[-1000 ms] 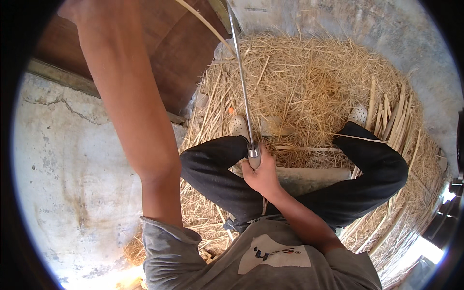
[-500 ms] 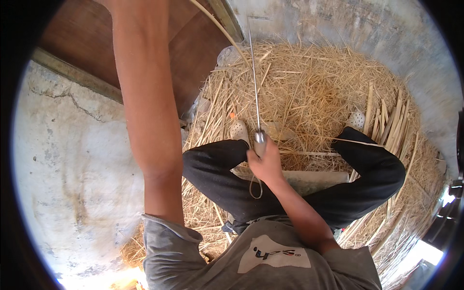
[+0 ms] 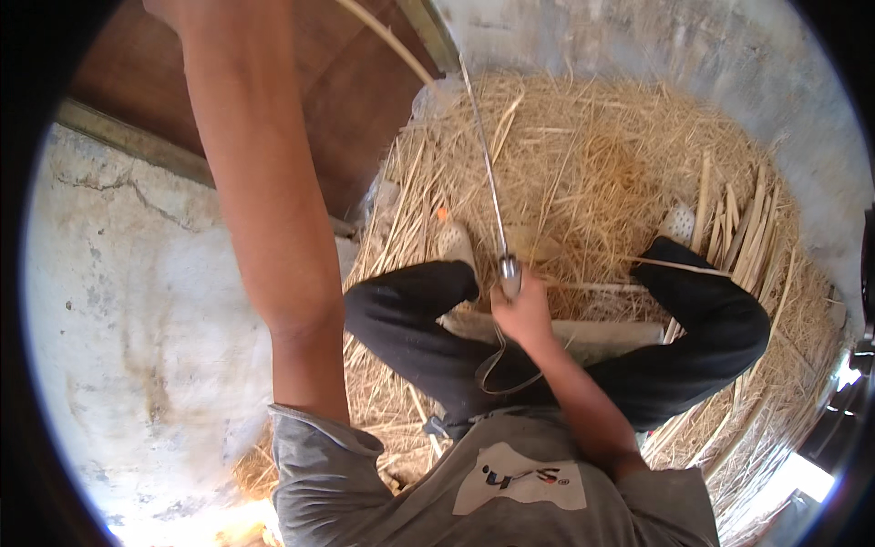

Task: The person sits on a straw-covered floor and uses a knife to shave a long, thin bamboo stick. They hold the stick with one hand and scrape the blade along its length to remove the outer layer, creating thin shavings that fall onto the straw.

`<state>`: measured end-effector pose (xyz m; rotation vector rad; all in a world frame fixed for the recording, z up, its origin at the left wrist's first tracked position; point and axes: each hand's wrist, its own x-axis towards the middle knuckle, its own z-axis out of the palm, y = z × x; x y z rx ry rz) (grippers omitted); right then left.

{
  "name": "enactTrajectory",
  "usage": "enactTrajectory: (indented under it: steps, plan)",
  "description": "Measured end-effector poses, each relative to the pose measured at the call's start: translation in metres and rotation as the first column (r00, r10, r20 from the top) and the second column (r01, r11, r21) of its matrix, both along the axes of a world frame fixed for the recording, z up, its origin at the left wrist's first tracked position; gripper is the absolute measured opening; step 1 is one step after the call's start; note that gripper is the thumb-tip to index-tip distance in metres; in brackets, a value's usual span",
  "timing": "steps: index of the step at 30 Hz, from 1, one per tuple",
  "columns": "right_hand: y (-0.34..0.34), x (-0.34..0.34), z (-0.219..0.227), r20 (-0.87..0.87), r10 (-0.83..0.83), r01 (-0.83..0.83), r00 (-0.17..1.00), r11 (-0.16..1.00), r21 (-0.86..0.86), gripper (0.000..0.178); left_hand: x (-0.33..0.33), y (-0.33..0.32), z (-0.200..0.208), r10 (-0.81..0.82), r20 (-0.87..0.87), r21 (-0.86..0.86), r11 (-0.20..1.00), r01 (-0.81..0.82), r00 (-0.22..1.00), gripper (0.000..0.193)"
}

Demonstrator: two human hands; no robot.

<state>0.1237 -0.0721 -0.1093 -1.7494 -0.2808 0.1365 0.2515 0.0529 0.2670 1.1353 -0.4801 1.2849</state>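
Blade (image 3: 499,223) ahead of right hand (image 3: 524,314): bare metal; collar (image 3: 509,265), just ahead: glossy metal; trousers (image 3: 410,310), either side: matt cloth; straw (image 3: 583,137) beyond: matt, rough; wall (image 3: 128,301) far left of hand: cracked plaster

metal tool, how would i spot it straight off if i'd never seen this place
Amid the straw are black trousers, with the right hand between their knees. In that fist, the tool points away from the body. Unlike the pale stalks, it is grey, with a shiny metal collar.
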Motion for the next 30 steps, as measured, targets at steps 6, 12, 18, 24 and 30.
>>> enactTrajectory:
  steps: [6, 12, 18, 24, 30]
  plan:
    - [-0.005, -0.008, 0.102, -0.014, 0.135, -0.128, 0.991, 0.968, 0.217, 0.034, -0.007, -0.004, -0.006, -0.044, -0.089, 0.091, 0.994, 0.053, 0.995, 0.037]
    - [0.009, 0.010, 0.020, -0.168, 0.074, -0.043, 0.983, 0.982, 0.186, 0.025, -0.003, -0.022, -0.004, -0.061, -0.118, 0.012, 0.998, 0.063, 0.991, 0.037]
    - [0.003, -0.008, 0.028, -0.271, 0.090, -0.044, 0.958, 0.984, 0.171, 0.017, -0.003, 0.003, -0.004, -0.004, -0.122, 0.052, 0.999, 0.011, 0.992, 0.036]
    - [0.004, 0.002, 0.093, -0.032, 0.125, -0.116, 0.992, 0.971, 0.209, 0.033, -0.007, 0.004, -0.006, -0.078, -0.129, 0.091, 0.992, 0.090, 0.989, 0.037]
    - [-0.006, 0.012, -0.015, -0.320, 0.089, -0.106, 0.943, 0.994, -0.036, 0.034, 0.001, -0.001, -0.005, 0.033, -0.129, -0.047, 0.998, -0.039, 0.991, 0.038]
